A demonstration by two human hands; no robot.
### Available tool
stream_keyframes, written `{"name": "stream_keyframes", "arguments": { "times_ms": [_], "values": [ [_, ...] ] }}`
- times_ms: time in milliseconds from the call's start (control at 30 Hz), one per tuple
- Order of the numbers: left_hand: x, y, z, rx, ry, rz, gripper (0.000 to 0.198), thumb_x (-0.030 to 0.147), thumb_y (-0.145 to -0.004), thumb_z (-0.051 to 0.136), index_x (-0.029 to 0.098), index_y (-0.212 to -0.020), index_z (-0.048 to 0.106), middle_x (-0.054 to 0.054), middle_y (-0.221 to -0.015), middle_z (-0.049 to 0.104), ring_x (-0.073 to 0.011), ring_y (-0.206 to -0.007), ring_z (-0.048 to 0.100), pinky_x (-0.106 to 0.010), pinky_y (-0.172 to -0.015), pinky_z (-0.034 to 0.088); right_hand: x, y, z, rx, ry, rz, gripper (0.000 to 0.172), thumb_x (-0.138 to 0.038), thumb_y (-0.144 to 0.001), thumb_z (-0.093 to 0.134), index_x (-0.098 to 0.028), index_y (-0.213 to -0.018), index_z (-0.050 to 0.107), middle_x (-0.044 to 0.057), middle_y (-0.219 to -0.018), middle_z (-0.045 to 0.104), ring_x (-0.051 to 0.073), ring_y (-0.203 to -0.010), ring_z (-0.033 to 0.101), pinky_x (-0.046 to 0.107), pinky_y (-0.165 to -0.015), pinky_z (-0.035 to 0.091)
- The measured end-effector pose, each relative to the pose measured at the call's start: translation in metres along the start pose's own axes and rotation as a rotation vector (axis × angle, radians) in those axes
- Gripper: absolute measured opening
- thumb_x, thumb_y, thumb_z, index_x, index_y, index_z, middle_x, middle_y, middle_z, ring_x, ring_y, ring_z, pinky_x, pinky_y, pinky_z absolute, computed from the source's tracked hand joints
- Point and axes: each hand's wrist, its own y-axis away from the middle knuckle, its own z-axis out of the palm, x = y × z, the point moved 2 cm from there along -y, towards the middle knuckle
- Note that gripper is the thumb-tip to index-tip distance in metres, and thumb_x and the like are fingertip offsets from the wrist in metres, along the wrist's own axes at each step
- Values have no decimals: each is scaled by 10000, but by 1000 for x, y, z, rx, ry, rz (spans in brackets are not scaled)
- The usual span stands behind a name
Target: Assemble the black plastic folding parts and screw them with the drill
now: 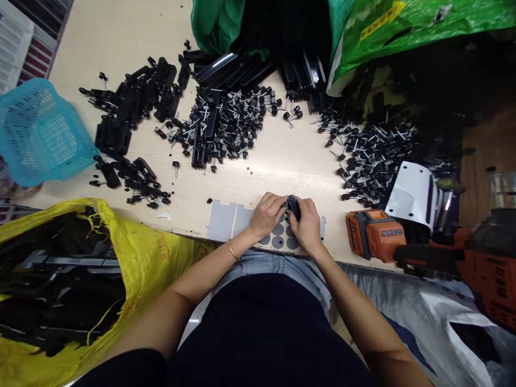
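Observation:
Near the front edge of the table, my right hand [307,226] is closed around a small black plastic bar [294,207] with a rounded end. My left hand [266,216] meets it from the left, thumb and fingertips pinched together at the bar's side; a small dark piece seems to be between them, too hidden to name. Beneath both hands lies a sheet of round grey pads [278,242], partly covered by the fingers. Left of it are flat grey sheets [221,220] lying on the table.
Black knob screws [237,123] lie heaped mid-table, with another heap [374,156] at right. Assembled black parts [137,97] are piled left. An orange cordless drill [484,269] and battery [377,235] sit right. A blue basket [72,123] and yellow sack [149,258] stand left.

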Motion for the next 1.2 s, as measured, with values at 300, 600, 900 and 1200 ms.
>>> {"name": "stream_keyframes", "arguments": {
  "times_ms": [300,600,900,1200],
  "values": [
    [-1,0,6,-36,-14,-82,161,170,-817,641,149,-974,608,-51,-838,659,-186,-824,582,-339,-738,514,-1,0,0,-21,37,-15,424,-129,-778,454,-128,-1195,530,113,-955,551,254,-924,516,399,-826,471],
    [-8,-2,-19,-267,95,-173,407,79,-778,628,156,-1162,518,-77,-1032,656,-183,-973,608,-332,-840,514,-6,3,3,-24,124,29,389,-176,-834,455,-172,-1216,524,111,-991,545,265,-946,497,400,-820,466],
    [-3,8,-12,7,44,-314,205,201,-816,641,178,-1019,619,-29,-833,653,-155,-788,581,-307,-736,511,-6,3,2,-49,67,18,391,-182,-846,453,-179,-1233,507,112,-1019,535,259,-974,493,404,-858,458],
    [2,7,-14,81,67,-294,140,212,-818,643,175,-952,632,-28,-826,673,-134,-732,585,-289,-702,515,-6,3,2,-48,36,43,389,-192,-857,449,-183,-1241,511,106,-991,537,257,-952,497,410,-853,461]
  ]
}}
